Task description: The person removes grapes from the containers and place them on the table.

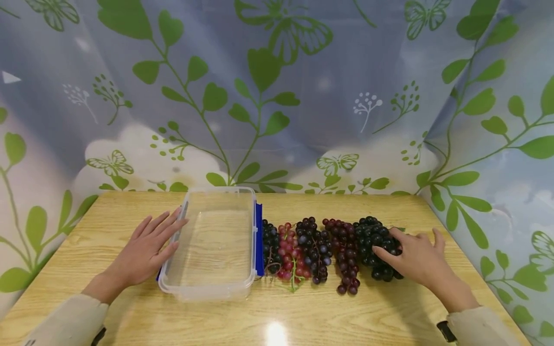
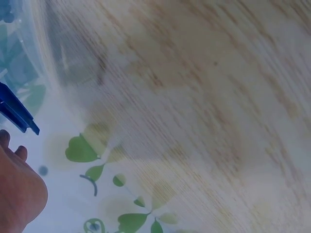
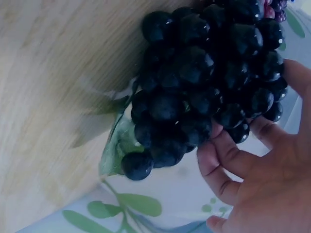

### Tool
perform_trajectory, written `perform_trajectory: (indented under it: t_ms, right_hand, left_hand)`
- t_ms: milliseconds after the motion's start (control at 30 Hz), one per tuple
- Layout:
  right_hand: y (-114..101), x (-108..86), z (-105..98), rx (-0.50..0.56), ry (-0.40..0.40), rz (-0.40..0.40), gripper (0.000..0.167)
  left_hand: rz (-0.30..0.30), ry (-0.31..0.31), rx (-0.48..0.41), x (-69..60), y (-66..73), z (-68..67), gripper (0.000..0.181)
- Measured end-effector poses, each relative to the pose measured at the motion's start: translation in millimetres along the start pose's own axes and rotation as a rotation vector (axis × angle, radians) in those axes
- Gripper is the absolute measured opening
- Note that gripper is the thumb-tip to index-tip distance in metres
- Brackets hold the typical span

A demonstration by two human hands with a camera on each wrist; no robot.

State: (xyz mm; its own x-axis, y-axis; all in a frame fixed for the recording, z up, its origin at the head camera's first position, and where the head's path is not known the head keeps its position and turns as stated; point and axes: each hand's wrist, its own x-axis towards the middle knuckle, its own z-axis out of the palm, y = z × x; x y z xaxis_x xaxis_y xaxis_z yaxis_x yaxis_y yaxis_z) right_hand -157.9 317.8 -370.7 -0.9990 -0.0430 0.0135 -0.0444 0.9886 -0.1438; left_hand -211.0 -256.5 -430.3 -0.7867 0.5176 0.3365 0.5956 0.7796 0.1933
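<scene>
A clear plastic food container (image 1: pixel 205 292) with blue side latches (image 1: pixel 259 242) stands open-topped on the table. My left hand (image 1: pixel 144 250) rests with straight fingers on its left rim; the left wrist view catches only part of that hand (image 2: pixel 22 194) near a blue latch (image 2: pixel 17 109). At the right end of a row of grapes, my right hand (image 1: pixel 421 257) holds a bunch of black grapes (image 1: pixel 374 240) between thumb and fingers. In the right wrist view, fingertips curl against the underside of these black grapes (image 3: pixel 194 87), and a green leaf (image 3: pixel 121 145) shows beside them.
Between container and right hand lie more bunches: dark grapes (image 1: pixel 270 238) against the container, red grapes (image 1: pixel 287 247), blue-black grapes (image 1: pixel 311 245) and dark red grapes (image 1: pixel 346 250). A leaf-patterned cloth (image 1: pixel 277 120) hangs behind the wooden table (image 1: pixel 207 322).
</scene>
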Motion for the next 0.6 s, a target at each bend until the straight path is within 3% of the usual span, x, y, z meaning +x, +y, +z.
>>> perform_trajectory:
  t_ms: [300,600]
  right_hand:
    - [-10.6,-0.3,8.6,-0.082,0.132,-0.043,0.077]
    - [-8.3,0.9,11.9,-0.062,0.105,-0.03,0.082]
  left_hand:
    - [0.002,0.024,0.012,-1.1,-1.7,2.2,0.051]
    - [-0.003,0.0,0.008,-0.4,-1.3,0.9,0.052]
